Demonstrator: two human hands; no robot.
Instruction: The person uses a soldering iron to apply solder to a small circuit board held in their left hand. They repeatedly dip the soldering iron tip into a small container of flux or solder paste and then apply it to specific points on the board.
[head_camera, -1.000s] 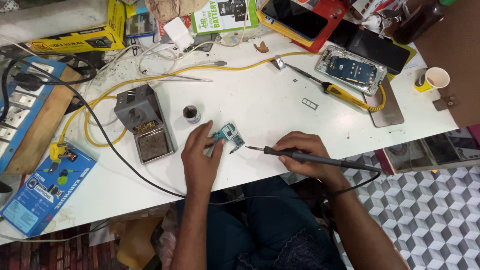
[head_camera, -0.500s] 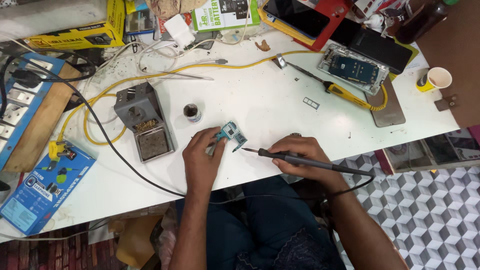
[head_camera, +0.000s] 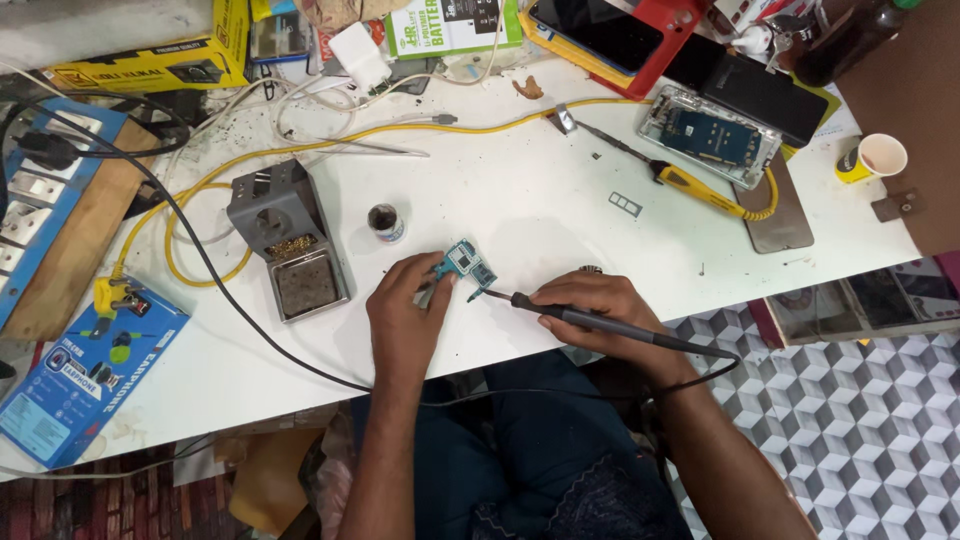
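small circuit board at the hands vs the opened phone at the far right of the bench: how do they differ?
The small circuit board is bare and pinched up off the table by the left hand, with the soldering iron in the right hand tipped at its edge. The opened phone is larger, framed in its shell, lies flat and is untouched. Both show bluish boards.

On the white table (head_camera: 560, 190) — a grey soldering stand (head_camera: 288, 240), a small flux tin (head_camera: 385, 222), an opened phone (head_camera: 712, 135), a paper cup (head_camera: 882, 156) — well apart.
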